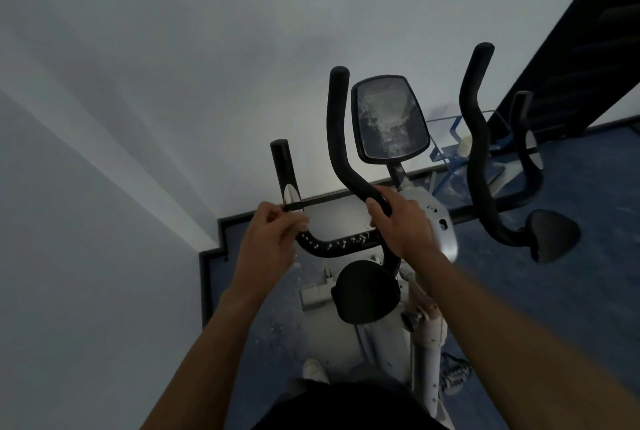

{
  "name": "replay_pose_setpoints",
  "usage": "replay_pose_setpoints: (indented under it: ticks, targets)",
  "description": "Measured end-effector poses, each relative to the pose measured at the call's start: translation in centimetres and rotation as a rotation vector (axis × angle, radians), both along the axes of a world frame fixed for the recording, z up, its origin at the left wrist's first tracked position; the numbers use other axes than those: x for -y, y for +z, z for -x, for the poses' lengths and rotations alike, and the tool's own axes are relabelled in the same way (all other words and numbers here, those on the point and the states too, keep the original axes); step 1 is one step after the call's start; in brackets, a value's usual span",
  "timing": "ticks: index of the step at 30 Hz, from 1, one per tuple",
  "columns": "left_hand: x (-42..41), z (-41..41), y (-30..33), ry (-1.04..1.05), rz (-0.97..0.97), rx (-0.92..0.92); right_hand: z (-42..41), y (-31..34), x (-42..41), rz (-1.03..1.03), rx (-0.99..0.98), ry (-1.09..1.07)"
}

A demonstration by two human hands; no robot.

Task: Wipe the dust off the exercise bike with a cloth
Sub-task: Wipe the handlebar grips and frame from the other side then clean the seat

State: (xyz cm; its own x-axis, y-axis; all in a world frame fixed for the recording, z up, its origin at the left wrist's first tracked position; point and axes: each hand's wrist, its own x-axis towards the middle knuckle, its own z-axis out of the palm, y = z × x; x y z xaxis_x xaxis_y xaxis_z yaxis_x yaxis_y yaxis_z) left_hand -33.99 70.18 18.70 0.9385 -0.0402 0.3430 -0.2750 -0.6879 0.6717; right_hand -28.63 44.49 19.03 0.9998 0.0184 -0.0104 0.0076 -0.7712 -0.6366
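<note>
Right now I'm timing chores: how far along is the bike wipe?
Barely begun. Nothing looks wiped: dust still coats the console and specks dot the crossbar. In hand: left hand pinches something on the left grip; right hand grips the handlebar. No cloth is visible. Everything remains.

The floor (pixel 571 294) under you is dark blue, dusted with pale specks and bordered by a black skirting strip where it meets the white walls. The exercise bike (pixel 427 322) stands on it directly ahead of you. Further right, near the wall, a blue wire-frame stand (pixel 450 155) also rests on it.
</note>
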Motion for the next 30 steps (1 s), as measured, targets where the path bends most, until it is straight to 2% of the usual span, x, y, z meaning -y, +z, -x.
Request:
replay_pose_setpoints:
  ticks: [3,9,11,14,18,21,24,27,30]
  targets:
    - [1.0,0.2,0.4,0.154,0.247,0.015,0.0,-0.1,0.0,-0.007,0.002,0.006]
    - [1.7,2.4,-2.5,0.393,0.602,-0.218,-0.1,-0.3,0.0,-0.015,0.011,0.007]
    - [2.3,2.7,-2.5,0.447,0.670,-0.198,-0.2,-0.3,0.1,-0.019,0.011,0.009]
    - [3.3,2.6,-1.3,0.425,0.633,-0.110,-0.2,-0.3,0.1,-0.016,0.008,0.020]
    - [2.8,4.2,-2.6,0.320,0.517,-0.108,-0.2,-0.2,0.1,-0.021,0.018,0.011]
    - [3.1,5.1,-3.0,0.349,0.527,-0.120,-0.1,-0.2,0.0,-0.020,0.017,0.012]
    - [4.2,4.4,-2.1,0.397,0.518,-0.056,0.0,0.1,0.0,-0.025,0.018,0.013]
    - [4.5,4.6,-1.7,0.290,0.436,-0.030,0.1,0.4,-0.1,-0.025,0.023,0.012]
    - [4.0,5.2,-1.8,0.261,0.473,-0.010,0.2,0.5,-0.1,-0.029,0.024,0.018]
